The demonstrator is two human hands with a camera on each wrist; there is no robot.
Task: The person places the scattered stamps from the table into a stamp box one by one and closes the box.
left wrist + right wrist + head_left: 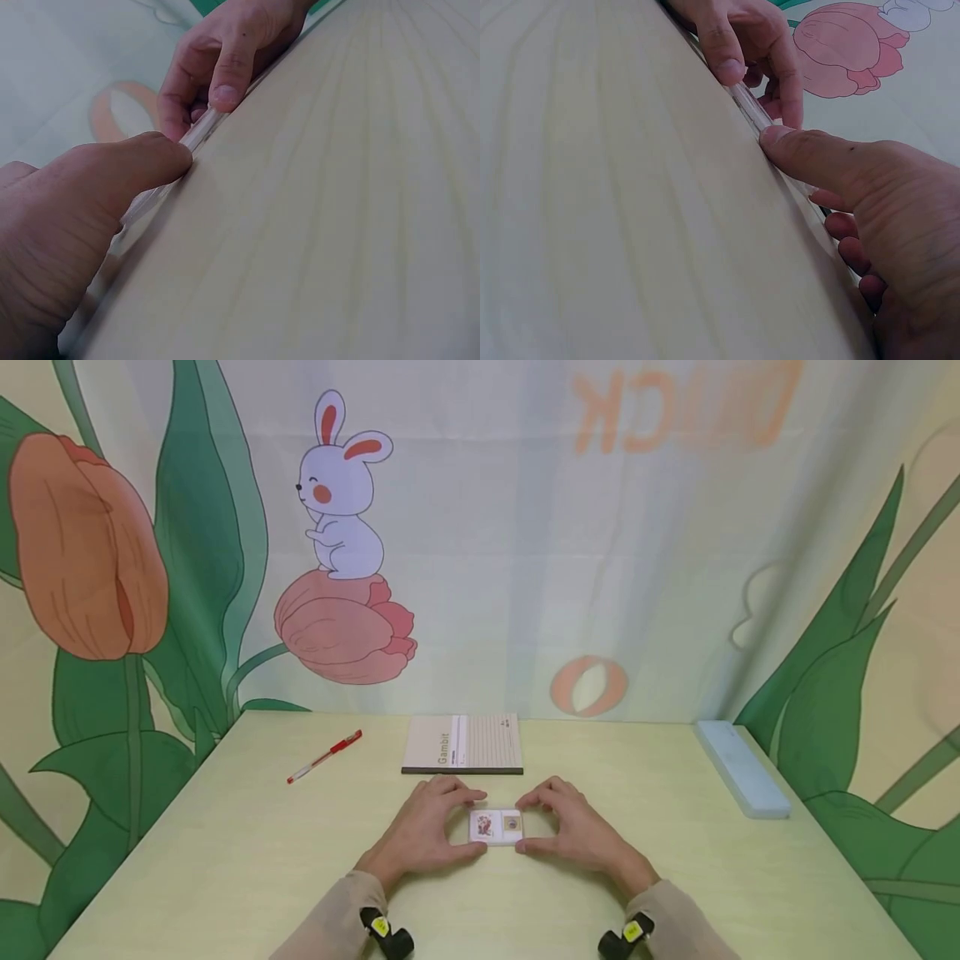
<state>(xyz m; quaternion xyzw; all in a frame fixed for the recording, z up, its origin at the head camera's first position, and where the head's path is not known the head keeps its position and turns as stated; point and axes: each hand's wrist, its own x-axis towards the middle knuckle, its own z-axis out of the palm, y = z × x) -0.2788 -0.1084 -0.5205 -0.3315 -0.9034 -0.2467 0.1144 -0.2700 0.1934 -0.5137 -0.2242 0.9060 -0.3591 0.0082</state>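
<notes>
A small flat white case [497,827] with clear edges lies low over the table, in front of me. A red-and-white picture shows on its left half and a tan square with a dark round mark on its right half. My left hand [422,828] holds its left end, thumb at the near edge and fingers curved toward the far side. Mirroring it, my right hand [579,828] holds the right end the same way. Both wrist views show the thumbs against the case's clear side edge [201,135]; most of its top is hidden there.
Just beyond the hands lies a beige notebook [486,744] marked "Gambit". A red capped pen [324,757] rests to its left. At the table's far right is a light blue oblong case [742,769]. A printed curtain [480,543] hangs behind the table.
</notes>
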